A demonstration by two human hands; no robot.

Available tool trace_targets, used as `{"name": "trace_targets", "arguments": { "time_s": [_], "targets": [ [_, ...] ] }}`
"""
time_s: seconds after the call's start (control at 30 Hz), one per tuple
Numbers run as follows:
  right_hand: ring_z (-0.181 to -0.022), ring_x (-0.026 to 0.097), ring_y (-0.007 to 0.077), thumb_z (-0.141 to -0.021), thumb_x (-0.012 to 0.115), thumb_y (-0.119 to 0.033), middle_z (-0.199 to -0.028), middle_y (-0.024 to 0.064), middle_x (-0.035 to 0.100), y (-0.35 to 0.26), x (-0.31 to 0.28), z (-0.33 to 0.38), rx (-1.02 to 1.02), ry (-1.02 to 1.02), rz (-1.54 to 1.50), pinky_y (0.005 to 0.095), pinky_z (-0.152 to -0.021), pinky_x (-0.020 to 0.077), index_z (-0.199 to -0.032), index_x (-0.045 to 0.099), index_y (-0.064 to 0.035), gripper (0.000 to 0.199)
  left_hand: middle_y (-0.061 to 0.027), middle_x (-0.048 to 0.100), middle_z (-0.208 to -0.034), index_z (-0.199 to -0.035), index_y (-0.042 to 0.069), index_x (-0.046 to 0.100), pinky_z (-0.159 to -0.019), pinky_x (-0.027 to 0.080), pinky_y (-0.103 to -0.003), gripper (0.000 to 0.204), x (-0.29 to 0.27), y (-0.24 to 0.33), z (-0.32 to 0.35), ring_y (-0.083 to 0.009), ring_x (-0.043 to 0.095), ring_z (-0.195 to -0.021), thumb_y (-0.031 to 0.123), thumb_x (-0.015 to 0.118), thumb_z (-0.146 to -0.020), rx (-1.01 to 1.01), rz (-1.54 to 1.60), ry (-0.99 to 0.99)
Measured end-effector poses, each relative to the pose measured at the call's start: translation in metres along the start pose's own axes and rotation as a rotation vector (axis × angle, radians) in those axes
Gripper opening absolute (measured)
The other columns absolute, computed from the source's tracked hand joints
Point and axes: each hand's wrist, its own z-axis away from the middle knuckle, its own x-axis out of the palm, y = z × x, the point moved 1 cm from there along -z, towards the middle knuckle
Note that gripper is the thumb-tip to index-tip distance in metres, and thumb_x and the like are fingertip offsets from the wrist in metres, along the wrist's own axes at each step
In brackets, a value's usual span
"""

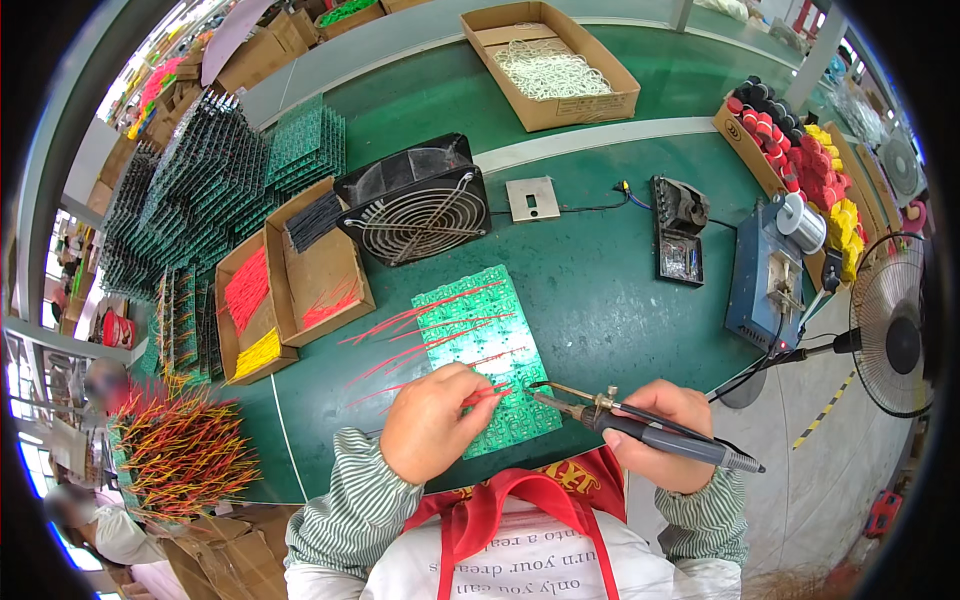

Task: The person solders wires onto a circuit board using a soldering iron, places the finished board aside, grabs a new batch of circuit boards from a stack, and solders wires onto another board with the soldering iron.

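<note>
My left hand (432,420) is over the near left part of a green circuit board panel (525,425), its thumb and finger pinched on a red wire (492,393). My right hand (662,445) grips a grey soldering iron (670,440) with a solder feed tube attached. The iron's tip points left and down at the panel, close beside my left fingertips. Whether the tip touches the board I cannot tell. Several red wires (405,348) lie in rows across the panel, their free ends reaching past its left edge. Glare covers the panel's middle.
A black cooling fan (425,215) stands behind the panel. Cardboard trays (365,290) with red, yellow and dark wires sit left, near stacked boards (200,170) and a wired bundle (185,450). At right are a blue soldering station (755,265), a solder spool (800,222) and a black holder (680,235).
</note>
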Motion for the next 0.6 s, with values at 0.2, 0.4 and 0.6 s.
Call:
{"name": "trace_targets", "arguments": {
  "time_s": [0.2, 0.4, 0.6],
  "targets": [
    [-0.052, 0.062, 0.0126, -0.069, 0.072, -0.011, -0.062, 0.0044, 0.063, 0.004, 0.002, -0.005, 0.059, -0.031, -0.055, 0.024, -0.05, 0.0455, -0.079, 0.058, -0.0029, 0.019, -0.0097, 0.061, -0.077, -0.08, 0.003, 0.062, -0.057, 0.048, -0.035, 0.01, 0.006, 0.001, -0.006, -0.0255, 0.061, -0.065, 0.013, 0.065, -0.08, -0.052, -0.035, -0.031],
    [-0.051, 0.061, 0.0114, -0.069, 0.072, -0.01, -0.062, 0.0049, 0.063, 0.006, 0.003, -0.009, 0.054, -0.061, -0.061, 0.0236, -0.05, 0.0455, -0.08, 0.057, -0.0024, 0.02, -0.0093, 0.061, -0.076, -0.08, 0.003, 0.063, -0.057, 0.048, -0.035, 0.01, 0.006, 0.001, -0.007, -0.0252, 0.062, -0.064, 0.013, 0.065, -0.08, -0.057, -0.041, -0.037],
    [-0.052, 0.061, 0.0112, -0.069, 0.072, -0.008, -0.062, 0.0049, 0.062, 0.009, 0.005, -0.012, 0.037, -0.063, -0.088, 0.0234, -0.05, 0.0456, -0.08, 0.056, -0.0018, 0.021, -0.0091, 0.06, -0.077, -0.08, 0.003, 0.063, -0.056, 0.048, -0.035, 0.01, 0.006, 0.001, -0.009, -0.025, 0.062, -0.063, 0.013, 0.065, -0.079, -0.064, -0.057, -0.052]
  ]
}}
